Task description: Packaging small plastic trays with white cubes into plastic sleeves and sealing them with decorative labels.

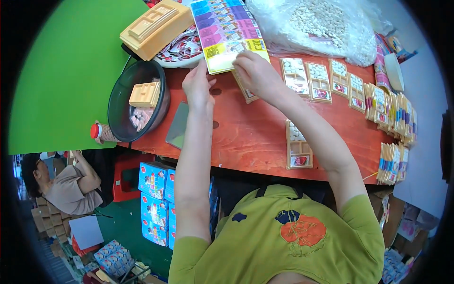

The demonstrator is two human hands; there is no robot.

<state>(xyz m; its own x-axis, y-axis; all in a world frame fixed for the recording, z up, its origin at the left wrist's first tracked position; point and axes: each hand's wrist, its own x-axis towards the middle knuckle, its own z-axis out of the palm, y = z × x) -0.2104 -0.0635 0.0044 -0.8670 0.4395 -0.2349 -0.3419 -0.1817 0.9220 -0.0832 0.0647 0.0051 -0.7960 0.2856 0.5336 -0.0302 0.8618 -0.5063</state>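
Observation:
A fanned stack of printed cards (224,21) in blue, purple, pink and yellow lies at the far middle of the table. My left hand (198,85) is at the lower left corner of the front yellow card (217,59), fingers bent against its edge. Over that card's lower right part, my right hand (257,73) pinches with its fingertips, which partly hide what they grip. Beneath my right hand a cream plastic tray (248,94) shows in part. Nearer me lies another divided tray (299,149) with white pebble-like pieces and a small red packet.
Filled trays (319,83) stand in a row at right, with stacked trays (390,111) beyond. A clear bag (326,23) of white pieces lies behind. At left are a black basin (120,106), a red-lidded jar (103,132) and cream trays (156,28). Another person (71,184) sits lower left.

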